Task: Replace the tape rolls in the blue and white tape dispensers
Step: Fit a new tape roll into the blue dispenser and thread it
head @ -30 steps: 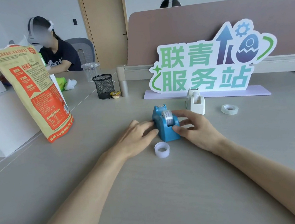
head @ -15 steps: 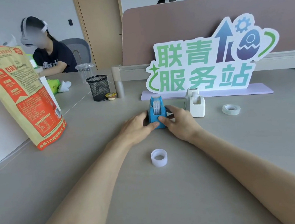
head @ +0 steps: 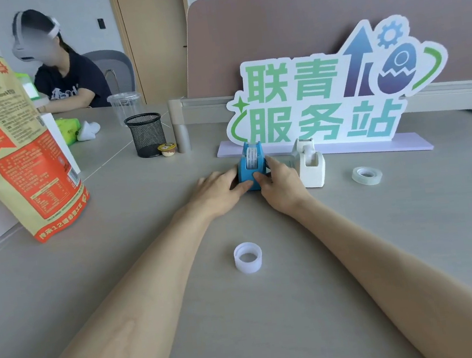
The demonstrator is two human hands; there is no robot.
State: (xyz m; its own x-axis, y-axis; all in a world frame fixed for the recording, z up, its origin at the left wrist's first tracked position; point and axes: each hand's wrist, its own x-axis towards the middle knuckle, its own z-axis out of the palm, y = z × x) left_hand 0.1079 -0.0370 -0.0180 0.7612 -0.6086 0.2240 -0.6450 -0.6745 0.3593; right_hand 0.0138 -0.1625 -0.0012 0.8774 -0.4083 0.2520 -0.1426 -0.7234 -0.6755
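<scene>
Grey desk [head: 415,246]: left hand [head: 218,191] and right hand [head: 281,186] both clasp blue dispenser [head: 252,166]

You have one view only, from the camera on your head, so no second view shares any of the scene. It looks forward and down along both bare forearms, which enter from the bottom corners and converge toward mid-frame. Your left hand [head: 218,191] and right hand [head: 281,186] sit a little above centre, at arm's reach from the lens. The wide angle spreads the grey table [head: 413,231] across the lower frame and bends lines near the edges. Beyond your hands the view faces a cut-out sign [head: 322,91] and a desk partition [head: 298,22]; far beyond your left hand it reaches a seated person [head: 68,80].
</scene>
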